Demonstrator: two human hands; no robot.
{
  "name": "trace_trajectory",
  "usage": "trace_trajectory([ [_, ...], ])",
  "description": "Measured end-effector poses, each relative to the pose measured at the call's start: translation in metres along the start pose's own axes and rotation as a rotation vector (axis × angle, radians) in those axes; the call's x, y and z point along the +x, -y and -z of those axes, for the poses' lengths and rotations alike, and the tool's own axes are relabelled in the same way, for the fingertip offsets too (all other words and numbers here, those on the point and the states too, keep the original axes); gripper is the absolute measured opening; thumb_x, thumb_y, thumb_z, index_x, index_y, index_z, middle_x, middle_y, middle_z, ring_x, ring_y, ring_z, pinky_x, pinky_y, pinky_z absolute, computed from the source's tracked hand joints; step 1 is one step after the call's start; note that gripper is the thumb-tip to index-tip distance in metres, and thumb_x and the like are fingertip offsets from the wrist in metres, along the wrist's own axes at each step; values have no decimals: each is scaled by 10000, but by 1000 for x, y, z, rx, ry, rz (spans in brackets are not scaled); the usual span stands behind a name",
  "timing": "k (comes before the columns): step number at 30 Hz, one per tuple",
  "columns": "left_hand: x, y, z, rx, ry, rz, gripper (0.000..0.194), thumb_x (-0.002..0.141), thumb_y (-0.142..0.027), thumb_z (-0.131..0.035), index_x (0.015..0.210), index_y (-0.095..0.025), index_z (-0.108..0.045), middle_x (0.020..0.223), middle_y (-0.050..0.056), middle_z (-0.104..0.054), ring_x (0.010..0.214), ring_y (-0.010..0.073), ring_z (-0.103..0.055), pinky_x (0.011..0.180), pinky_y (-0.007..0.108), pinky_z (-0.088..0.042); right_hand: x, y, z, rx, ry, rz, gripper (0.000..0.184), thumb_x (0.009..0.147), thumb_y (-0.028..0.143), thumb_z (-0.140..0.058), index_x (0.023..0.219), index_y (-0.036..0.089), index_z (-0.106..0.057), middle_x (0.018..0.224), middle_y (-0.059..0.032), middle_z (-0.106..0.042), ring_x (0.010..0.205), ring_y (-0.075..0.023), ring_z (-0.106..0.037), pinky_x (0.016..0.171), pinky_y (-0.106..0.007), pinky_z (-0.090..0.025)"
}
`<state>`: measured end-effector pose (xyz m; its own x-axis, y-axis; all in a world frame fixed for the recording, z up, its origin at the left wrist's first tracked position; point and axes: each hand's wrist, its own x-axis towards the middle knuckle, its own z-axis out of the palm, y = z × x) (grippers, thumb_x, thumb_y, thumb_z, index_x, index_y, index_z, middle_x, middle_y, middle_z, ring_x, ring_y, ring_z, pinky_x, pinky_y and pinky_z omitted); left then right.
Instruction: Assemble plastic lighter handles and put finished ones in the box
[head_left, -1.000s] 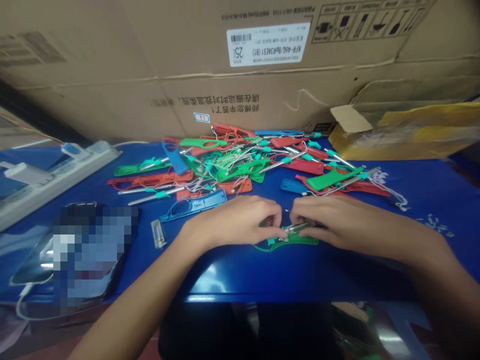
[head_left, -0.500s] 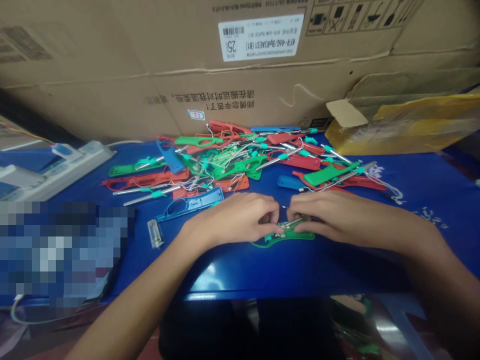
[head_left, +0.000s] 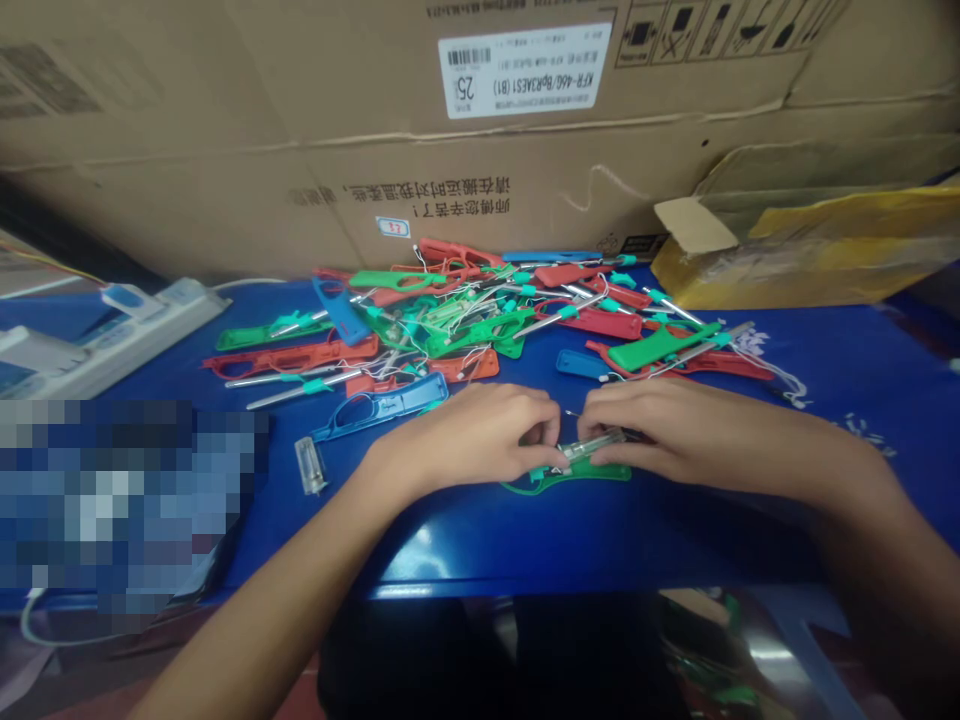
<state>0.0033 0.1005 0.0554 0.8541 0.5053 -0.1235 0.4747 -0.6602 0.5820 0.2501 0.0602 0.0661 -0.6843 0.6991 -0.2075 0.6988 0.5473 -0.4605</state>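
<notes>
A green lighter half-shell [head_left: 611, 472] lies on the blue tabletop between my hands. Over it sits a clear plastic fuel tank [head_left: 596, 444], slightly tilted. My left hand [head_left: 502, 430] is closed in a pinch at the tank's left end, beside a small black part and a teal piece. With bent fingers, my right hand [head_left: 649, 425] grips the tank's right side; its fingertips are partly hidden. A thin metal tip shows between the two hands. Another clear fuel tank [head_left: 310, 466] lies by itself to the left, near a blue lighter half-shell [head_left: 390, 405].
Behind my hands spreads a pile of red, green and blue lighter shells [head_left: 480, 330] with metal tubes and white wires. A cardboard box wall [head_left: 300, 220] stands at the back, a taped carton [head_left: 810, 260] at right. A power strip [head_left: 150, 330] lies left; small white pieces [head_left: 862, 430] lie right.
My hands hold nearly the same place. The clear tank shows a little more between my fingers, its right end slightly raised.
</notes>
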Motion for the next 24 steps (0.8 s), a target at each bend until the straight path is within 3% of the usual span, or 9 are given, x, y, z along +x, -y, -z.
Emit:
trace_trajectory([
  [5, -7, 4, 12, -75, 64, 22, 209, 973, -414, -702, 970, -206, -706, 960, -1, -711, 798, 141, -617, 687, 262, -395, -1, 1, 0, -9, -6, -8, 103, 1023, 349, -580, 991, 271, -640, 979, 18, -681, 922, -171, -631, 759, -289, -407],
  [11, -15, 6, 23, -85, 119, 146, 371, 807, -498, -847, 1015, -236, -687, 972, -23, -706, 803, 154, -611, 639, 255, -376, -1, 0, -1, -1, 6, -7, 124, 1022, 369, -580, 956, 269, -610, 952, 30, -651, 883, -162, -609, 733, -289, -403],
  [17, -11, 3, 16, -63, 138, 87, 189, 964, -413, -701, 1027, -235, -705, 902, -15, -704, 728, 135, -585, 631, 262, -359, -2, -2, -2, -13, 0, 5, 52, 1010, 282, -575, 961, 265, -584, 990, 30, -637, 917, -163, -596, 752, -289, -403],
  [24, -9, 4, 14, -47, 157, 89, 152, 956, -367, -710, 1007, -224, -716, 889, -2, -704, 712, 136, -572, 612, 259, -343, -2, 1, 0, -14, 4, 31, 42, 1006, 277, -572, 983, 260, -603, 1053, 14, -652, 953, -176, -585, 786, -296, -396],
])
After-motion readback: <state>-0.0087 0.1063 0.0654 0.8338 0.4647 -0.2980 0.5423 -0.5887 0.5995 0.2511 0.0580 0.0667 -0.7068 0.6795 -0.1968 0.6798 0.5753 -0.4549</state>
